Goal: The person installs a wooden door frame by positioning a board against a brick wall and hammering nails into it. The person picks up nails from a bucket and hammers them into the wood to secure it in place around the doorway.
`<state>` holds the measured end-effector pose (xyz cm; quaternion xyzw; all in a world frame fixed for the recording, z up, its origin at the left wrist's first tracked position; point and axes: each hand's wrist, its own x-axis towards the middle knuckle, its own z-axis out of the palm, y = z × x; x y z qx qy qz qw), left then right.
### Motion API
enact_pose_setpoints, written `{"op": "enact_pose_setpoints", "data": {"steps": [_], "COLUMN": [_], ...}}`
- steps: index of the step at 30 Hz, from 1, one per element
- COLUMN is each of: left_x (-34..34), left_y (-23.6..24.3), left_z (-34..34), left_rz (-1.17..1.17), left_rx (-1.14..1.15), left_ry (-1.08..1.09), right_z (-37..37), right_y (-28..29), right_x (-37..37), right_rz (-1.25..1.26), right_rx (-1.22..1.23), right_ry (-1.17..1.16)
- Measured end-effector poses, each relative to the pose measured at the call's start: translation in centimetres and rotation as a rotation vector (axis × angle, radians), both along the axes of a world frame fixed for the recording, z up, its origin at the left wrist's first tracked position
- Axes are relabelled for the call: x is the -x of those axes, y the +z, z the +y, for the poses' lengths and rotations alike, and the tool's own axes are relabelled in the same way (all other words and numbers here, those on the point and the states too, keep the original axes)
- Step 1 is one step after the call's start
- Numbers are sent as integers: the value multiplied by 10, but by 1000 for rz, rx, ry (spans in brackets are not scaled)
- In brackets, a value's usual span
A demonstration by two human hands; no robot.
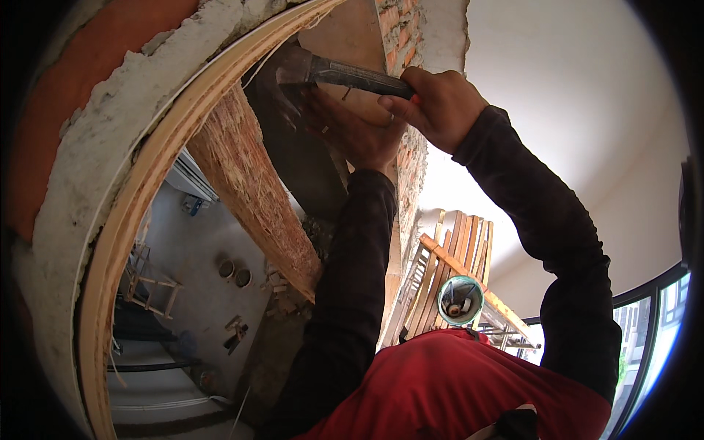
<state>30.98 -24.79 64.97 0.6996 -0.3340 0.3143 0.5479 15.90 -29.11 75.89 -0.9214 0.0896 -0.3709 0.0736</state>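
Note:
My right hand (447, 110) is closed round the dark handle of a hammer (352, 77), whose head is at the upper middle against a dark recess. Just below the head, my left hand (352, 132) reaches up beside a board (352, 40); its fingertips are blurred and partly in shadow, so their grip is unclear. A small nail-like piece (346, 94) shows under the handle. A curved, layered wooden edge (117, 242) arches along the left, and a rough wooden beam (249, 191) slants down beside my left forearm.
Exposed brickwork (400, 29) borders a pale wall. Below are planks (455, 242) on a metal support with a bucket (460, 299) of tools. Far down at left lie two buckets (235, 273), a wooden frame (154, 290) and rubble. Curved glazing (642, 345) is at the lower right.

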Motion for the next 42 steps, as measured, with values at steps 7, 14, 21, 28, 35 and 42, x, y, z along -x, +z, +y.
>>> {"op": "enact_pose_setpoints", "data": {"steps": [7,14,21,28,35,42], "left_x": [-2,-6,-22,-11,-26,-12], "left_y": [-2,-5,-26,-28,-16,-8], "left_z": [-6,-9,-15,-12,-14,-35], "left_rz": [-1,-8,11,-104,-294,-198], "left_rx": [-18,-33,6,100,87,264], "left_ry": [71,17,-105,-90,-75,-482], "right_z": [4,-2,2,16,25,14], "right_y": [4,18,-35,-100,-164,-219], "right_x": [-4,-7,38,62,65,76], "right_rz": [5,47,44,25,-123,-147], "right_rx": [2,72,-18,-102,-403,-648], "right_ry": [-58,-142,-34,73,242,399]}}
